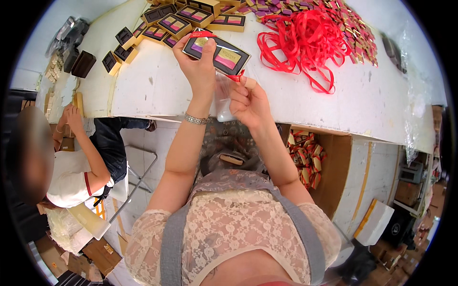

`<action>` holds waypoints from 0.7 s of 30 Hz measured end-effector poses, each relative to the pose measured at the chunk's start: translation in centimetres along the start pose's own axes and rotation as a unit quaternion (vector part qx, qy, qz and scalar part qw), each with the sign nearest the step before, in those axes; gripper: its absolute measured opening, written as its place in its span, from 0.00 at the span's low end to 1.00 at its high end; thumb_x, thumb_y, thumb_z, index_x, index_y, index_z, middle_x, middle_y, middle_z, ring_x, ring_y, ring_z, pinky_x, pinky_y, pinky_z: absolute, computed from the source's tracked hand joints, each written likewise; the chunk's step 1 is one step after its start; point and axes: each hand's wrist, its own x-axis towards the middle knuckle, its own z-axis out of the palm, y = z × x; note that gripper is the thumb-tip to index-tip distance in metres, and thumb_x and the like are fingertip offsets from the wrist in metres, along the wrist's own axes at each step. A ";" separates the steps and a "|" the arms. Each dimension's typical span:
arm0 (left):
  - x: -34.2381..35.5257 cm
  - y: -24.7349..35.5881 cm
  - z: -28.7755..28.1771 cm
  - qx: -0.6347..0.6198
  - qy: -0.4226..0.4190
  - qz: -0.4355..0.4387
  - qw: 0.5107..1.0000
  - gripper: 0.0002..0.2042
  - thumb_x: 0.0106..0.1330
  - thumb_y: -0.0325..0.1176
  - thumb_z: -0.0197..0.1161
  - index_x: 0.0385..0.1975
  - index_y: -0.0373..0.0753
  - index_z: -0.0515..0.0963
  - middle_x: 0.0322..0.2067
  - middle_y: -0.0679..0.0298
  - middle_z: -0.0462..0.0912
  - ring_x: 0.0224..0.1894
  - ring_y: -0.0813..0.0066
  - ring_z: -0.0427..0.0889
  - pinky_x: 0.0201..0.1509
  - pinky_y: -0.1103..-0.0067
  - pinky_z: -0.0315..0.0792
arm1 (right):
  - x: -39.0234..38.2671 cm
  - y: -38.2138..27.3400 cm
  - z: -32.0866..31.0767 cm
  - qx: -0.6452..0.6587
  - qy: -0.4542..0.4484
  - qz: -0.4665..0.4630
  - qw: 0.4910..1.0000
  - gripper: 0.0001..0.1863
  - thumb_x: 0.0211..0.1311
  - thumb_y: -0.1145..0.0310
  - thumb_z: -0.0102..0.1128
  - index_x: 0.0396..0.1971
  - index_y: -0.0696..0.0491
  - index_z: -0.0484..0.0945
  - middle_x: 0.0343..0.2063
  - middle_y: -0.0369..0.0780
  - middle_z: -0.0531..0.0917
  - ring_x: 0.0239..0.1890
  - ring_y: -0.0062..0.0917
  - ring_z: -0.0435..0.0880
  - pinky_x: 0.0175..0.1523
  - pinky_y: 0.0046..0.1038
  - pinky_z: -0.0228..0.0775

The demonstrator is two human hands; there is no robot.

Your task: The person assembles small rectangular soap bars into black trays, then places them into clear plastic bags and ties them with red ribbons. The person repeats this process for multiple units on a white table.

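Observation:
My left hand grips a small gift box by its left side, thumb on top and fingers beneath. It is dark with a gold rim, and gold-and-pink wrapped pieces show on its face. A red ribbon band crosses its upper left corner. At the lower right corner, my right hand pinches a red ribbon between thumb and forefinger. The box is held tilted above the table's near edge. Below it hangs a clear plastic bag, partly behind my hands.
Similar boxes pile up at the far left of the white table. Loose red ribbons heap at right, before many small wrapped pieces. Under the table, a carton contains red-and-gold packets. A person sits at left.

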 end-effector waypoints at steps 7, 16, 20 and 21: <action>-1.6 1.4 0.9 0.092 -0.057 0.151 0.983 0.26 0.59 0.28 0.69 0.53 0.35 0.61 0.48 0.57 0.71 0.48 0.74 0.74 0.52 0.79 0.72 | -0.7 -0.6 -0.2 0.025 0.009 -0.050 0.998 0.09 0.63 0.68 0.58 0.26 0.50 0.68 0.15 0.25 0.58 0.14 0.10 0.53 0.16 0.15 0.45; -8.8 5.0 -1.3 0.157 -0.197 -0.077 0.965 0.25 0.57 0.30 0.70 0.53 0.36 0.67 0.53 0.56 0.68 0.56 0.66 0.69 0.57 0.74 0.67 | -5.5 -1.5 2.2 -0.608 0.113 -0.348 0.705 0.18 0.47 0.72 0.73 0.41 0.55 0.82 0.27 0.31 0.83 0.31 0.18 0.81 0.42 0.26 0.74; -8.9 5.5 -5.7 0.311 -0.338 0.046 0.887 0.22 0.60 0.36 0.66 0.53 0.39 0.71 0.58 0.49 0.64 0.62 0.54 0.65 0.63 0.66 0.63 | -11.2 -11.0 2.4 -0.878 0.038 0.003 0.478 0.09 0.56 0.63 0.65 0.30 0.53 0.86 0.22 0.39 0.84 0.29 0.30 0.84 0.41 0.30 0.75; -8.6 5.0 -6.1 0.333 -0.285 -0.013 0.899 0.23 0.60 0.37 0.66 0.54 0.39 0.71 0.59 0.49 0.64 0.62 0.53 0.64 0.64 0.65 0.62 | -9.8 -11.3 2.9 -0.949 0.059 -0.005 0.308 0.13 0.60 0.58 0.62 0.30 0.52 0.86 0.20 0.41 0.83 0.27 0.33 0.84 0.39 0.30 0.75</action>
